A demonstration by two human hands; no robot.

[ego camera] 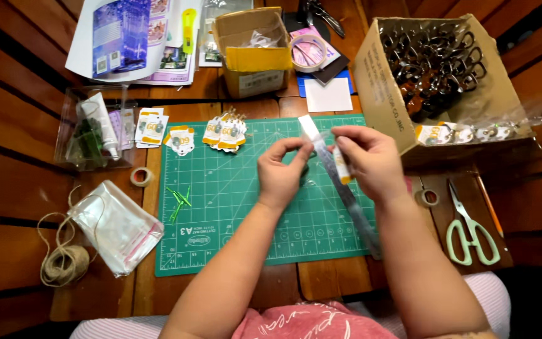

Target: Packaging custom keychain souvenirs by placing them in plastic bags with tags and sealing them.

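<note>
both forearms reach up over green cutting mat. left hand and right hand pinch a clear plastic sleeve together at mat's 2 o'clock. finished carded tags at 11 o'clock; box of metal clasps remains full. sleeve contents unclear, possibly a card.

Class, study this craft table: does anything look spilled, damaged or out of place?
Nothing looks spilled or broken. The only loose bits are a few green sticks scattered on the cutting mat, and the twine trails untidily beside the clear bags.
</note>
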